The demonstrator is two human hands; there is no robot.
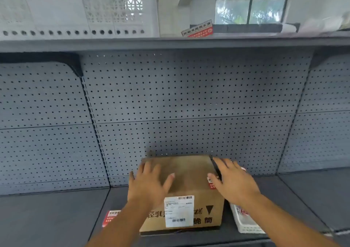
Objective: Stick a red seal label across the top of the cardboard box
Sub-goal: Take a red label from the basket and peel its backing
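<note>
Fingers of both hands, left hand (149, 186) and right hand (234, 182), lie spread flat, clamping nothing, on the box (189, 173); press the red label (211, 184) beside the right thumb smoothly down.

Cardboard box (189, 178) on grey shelf (56, 218). Left hand (149, 184) flat on top, nine o'clock side; right hand (234, 182) spread at three o'clock edge, beside red label (211, 184).

I see the brown cardboard box (189, 178) lying closed on the shelf between my two grips, a white shipping sticker on its near face. A red seal label (211, 184) sits at its top right edge, under my right grip's thumb.
</note>
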